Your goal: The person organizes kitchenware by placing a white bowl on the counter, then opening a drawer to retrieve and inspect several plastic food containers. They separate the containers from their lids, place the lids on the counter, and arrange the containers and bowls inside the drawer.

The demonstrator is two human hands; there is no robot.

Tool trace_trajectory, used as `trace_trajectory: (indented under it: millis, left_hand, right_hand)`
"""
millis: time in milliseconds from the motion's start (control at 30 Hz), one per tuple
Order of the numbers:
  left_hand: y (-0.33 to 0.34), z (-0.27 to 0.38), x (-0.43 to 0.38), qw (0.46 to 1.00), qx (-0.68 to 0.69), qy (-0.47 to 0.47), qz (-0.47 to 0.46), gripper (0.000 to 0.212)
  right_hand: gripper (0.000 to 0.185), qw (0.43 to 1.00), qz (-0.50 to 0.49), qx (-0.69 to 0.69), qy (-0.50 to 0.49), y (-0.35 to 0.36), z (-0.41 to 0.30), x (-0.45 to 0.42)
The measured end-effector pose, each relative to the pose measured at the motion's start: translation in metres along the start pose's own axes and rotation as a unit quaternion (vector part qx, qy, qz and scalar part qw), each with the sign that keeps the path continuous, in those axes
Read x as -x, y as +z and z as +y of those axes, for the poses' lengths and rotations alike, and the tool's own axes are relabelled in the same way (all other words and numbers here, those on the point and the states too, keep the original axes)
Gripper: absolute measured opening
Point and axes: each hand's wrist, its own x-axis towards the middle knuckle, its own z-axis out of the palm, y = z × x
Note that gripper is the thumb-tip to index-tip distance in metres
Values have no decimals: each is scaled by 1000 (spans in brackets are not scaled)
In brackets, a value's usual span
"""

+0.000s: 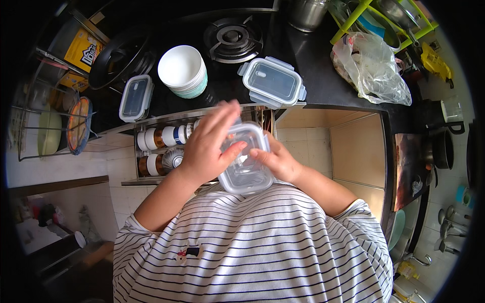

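A clear food container with a grey-rimmed lid [248, 181] is held in front of my striped shirt. My right hand [282, 161] grips its right side, thumb on top and fingers partly hidden behind it. At the container's left side is my left hand [208, 146], fingers extended and blurred, with the thumb apart from them and over the lid. Whether that thumb touches the lid is hard to tell. Beyond my hands, a larger lidded container [273, 81] rests on the black counter. A smaller lidded one [136, 97] lies farther left, and stacked white bowls [182, 70] stand between them.
Below the counter, a pulled-out drawer [129, 182] holds several jars [168, 136]. Right of it is an open cabinet [356, 147]. A gas burner [232, 38], a black pan [117, 60], a steel pot [307, 15] and a plastic bag [373, 72] occupy the counter.
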Motion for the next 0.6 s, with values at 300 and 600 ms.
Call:
trace_trajectory:
  millis: [300, 600]
  left_hand:
    - [22, -21, 24, 968, 180, -154, -80, 32]
    - [22, -23, 34, 956, 206, -193, -76, 30]
  right_hand:
    - [53, 993, -39, 17, 111, 10, 22, 9]
    - [72, 965, -94, 200, 138, 7, 14, -4]
